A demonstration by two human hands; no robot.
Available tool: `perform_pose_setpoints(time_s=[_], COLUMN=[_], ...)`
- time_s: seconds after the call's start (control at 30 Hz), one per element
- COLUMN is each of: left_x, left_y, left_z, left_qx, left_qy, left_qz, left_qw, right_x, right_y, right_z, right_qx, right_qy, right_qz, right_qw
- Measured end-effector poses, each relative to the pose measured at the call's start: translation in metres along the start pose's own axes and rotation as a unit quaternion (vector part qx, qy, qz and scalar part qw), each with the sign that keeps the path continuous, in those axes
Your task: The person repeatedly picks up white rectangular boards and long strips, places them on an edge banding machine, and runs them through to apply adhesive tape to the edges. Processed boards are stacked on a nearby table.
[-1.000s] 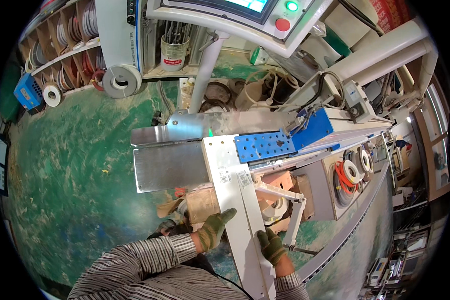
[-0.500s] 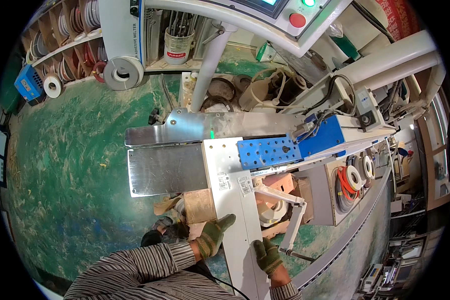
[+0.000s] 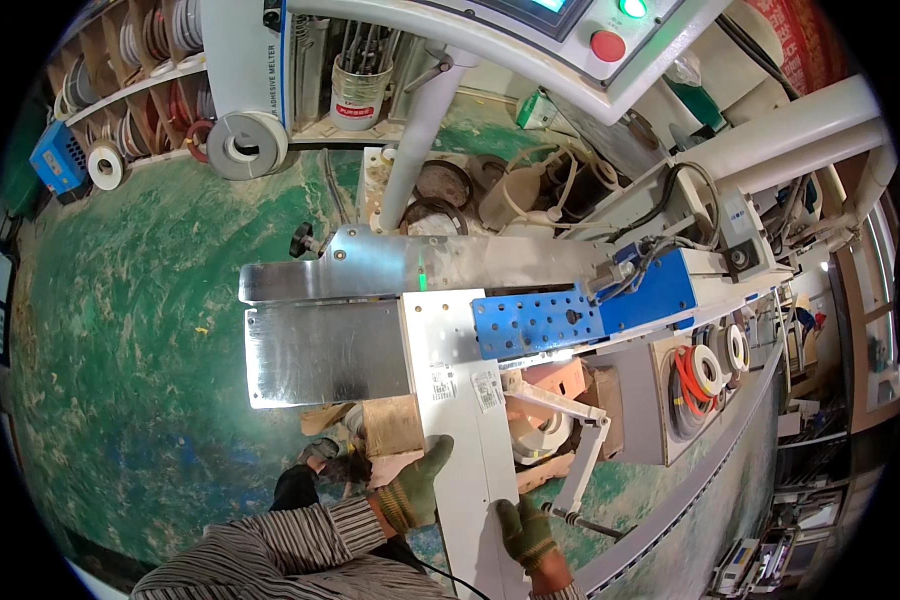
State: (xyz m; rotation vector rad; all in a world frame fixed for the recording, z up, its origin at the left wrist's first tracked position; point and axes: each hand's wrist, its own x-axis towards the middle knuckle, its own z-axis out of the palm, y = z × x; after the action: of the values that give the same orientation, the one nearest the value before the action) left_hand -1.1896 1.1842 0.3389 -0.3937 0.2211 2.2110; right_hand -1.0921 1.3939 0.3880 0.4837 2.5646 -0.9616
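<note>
Two long white panels, each with a printed label, lie side by side with a thin seam between them. Their far ends rest at the steel guide plate of a machine, beside a blue perforated plate. My left hand, in a green and tan knit glove, grips the left edge of the panels, its thumb on top. Gloved alike, my right hand holds the right edge, a little nearer to me. The fingers beneath the panels are hidden on both sides.
Left of the panels is a steel support plate. A hinged white arm stands to the right, next to a long rail. Above hangs a control panel with a red button. Edging rolls and a cardboard box are around.
My view has shifted slightly, so the machine appears lower. Both hands sit a little lower and further left in view, still on the panel edges. The left thumb reaches less far over the top.
</note>
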Motion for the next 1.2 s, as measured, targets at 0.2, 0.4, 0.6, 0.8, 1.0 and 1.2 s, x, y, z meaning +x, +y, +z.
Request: perform_pose_setpoints(time_s=[0.2, 0.4, 0.6, 0.8, 1.0, 1.2], left_x=[0.003, 0.006, 0.011, 0.015, 0.022, 0.04], left_y=[0.015, 0.009, 0.018, 0.019, 0.02, 0.007], left_z=[0.005, -0.013, 0.001, 0.014, 0.032, 0.026], left_qx=[-0.005, -0.021, -0.061, -0.085, -0.079, -0.099], left_qy=[-0.038, 0.002, -0.018, 0.023, 0.046, 0.033], left_qz=[0.021, -0.009, -0.003, -0.013, 0.002, -0.022], left_qw=[0.999, 1.0, 0.998, 0.996, 0.996, 0.994], right_x=[0.002, 0.004, 0.006, 0.007, 0.013, 0.017], right_y=[-0.004, 0.003, 0.01, 0.013, 0.011, 0.019], right_z=[-0.001, -0.004, -0.004, 0.002, -0.008, -0.021], right_qx=[-0.041, -0.083, -0.052, -0.009, -0.001, -0.004], right_qy=[0.01, -0.016, -0.01, 0.064, 0.075, 0.083], right_qz=[-0.023, -0.029, 0.017, -0.065, -0.082, -0.088], right_qw=[0.999, 0.996, 0.998, 0.996, 0.994, 0.993])
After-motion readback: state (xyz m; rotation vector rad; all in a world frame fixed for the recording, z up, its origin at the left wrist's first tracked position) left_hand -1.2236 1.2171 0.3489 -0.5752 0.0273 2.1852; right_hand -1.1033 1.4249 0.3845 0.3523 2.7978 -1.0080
